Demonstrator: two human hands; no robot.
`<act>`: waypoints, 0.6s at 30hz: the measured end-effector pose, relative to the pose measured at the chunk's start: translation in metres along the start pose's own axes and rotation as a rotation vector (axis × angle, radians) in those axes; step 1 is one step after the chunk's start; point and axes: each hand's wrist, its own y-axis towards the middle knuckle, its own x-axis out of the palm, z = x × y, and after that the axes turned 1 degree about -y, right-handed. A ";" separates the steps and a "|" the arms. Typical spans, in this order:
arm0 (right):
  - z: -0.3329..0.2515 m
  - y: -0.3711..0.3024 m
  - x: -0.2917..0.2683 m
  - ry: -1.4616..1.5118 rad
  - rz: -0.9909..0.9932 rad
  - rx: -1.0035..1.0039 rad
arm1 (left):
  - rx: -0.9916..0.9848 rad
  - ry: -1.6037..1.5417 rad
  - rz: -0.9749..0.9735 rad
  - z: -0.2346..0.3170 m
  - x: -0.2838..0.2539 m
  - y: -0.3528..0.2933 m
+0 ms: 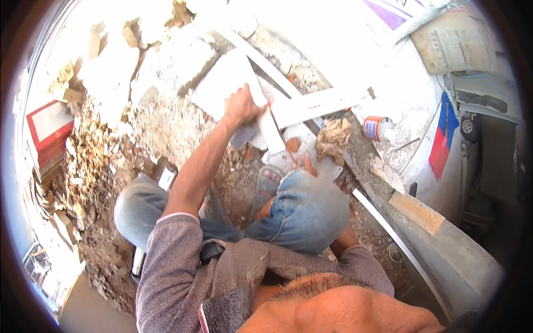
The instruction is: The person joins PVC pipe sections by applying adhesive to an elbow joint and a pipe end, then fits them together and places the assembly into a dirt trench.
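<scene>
I squat with a flat white board (226, 75) in front of me, and a narrow white strip (271, 135) lies along its right side. My left hand (242, 106) is closed at the strip's left edge, with its thumb across it, pressing from above. A long white piece like cable trunking (327, 104) reaches out to the right from beside the strip. Just in front of my right knee, my right hand (305, 165) is closed on a thin reddish-brown tool (286, 143). That tool runs along the strip's right edge; its exact kind is unclear, and the knee partly hides the hand.
Crumpled brown paper (333, 139) and an orange-labelled bottle (378, 128) sit to the right, near a concrete ledge (444, 241). Another white strip (397, 238) leans by the ledge. Rubble (100, 161) and broken concrete slabs (175, 61) cover the left and far ground.
</scene>
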 end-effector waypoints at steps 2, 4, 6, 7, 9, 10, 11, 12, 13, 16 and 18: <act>0.013 -0.004 -0.030 -0.153 0.028 -0.097 | 0.023 -0.013 -0.032 0.016 0.001 0.017; -0.002 -0.005 -0.049 -0.312 0.023 -0.187 | 0.031 0.022 -0.023 0.023 -0.020 0.012; -0.030 -0.012 -0.066 -0.375 -0.045 -0.260 | -0.003 0.004 -0.044 0.022 -0.041 0.005; -0.040 -0.016 -0.073 -0.426 -0.061 -0.277 | -0.040 -0.039 -0.053 0.014 -0.043 0.007; -0.039 -0.019 -0.083 -0.545 -0.118 -0.267 | -0.060 -0.112 -0.061 0.007 -0.043 0.008; -0.028 -0.013 -0.085 -0.505 -0.064 -0.344 | -0.062 -0.175 -0.087 0.009 -0.044 0.012; -0.015 0.000 -0.085 -0.467 -0.008 -0.425 | -0.063 -0.238 -0.109 0.012 -0.047 0.017; -0.008 0.009 -0.081 -0.413 0.033 -0.514 | -0.079 -0.288 -0.130 0.010 -0.052 0.017; -0.034 0.019 -0.081 -0.324 0.026 -0.532 | -0.058 -0.377 -0.125 0.001 -0.058 0.017; -0.148 0.047 -0.095 -0.049 0.134 -0.785 | 0.063 -0.642 -0.109 0.009 -0.081 0.016; -0.201 0.074 -0.095 -0.040 0.225 -0.958 | 0.124 -0.705 -0.117 0.034 -0.106 0.012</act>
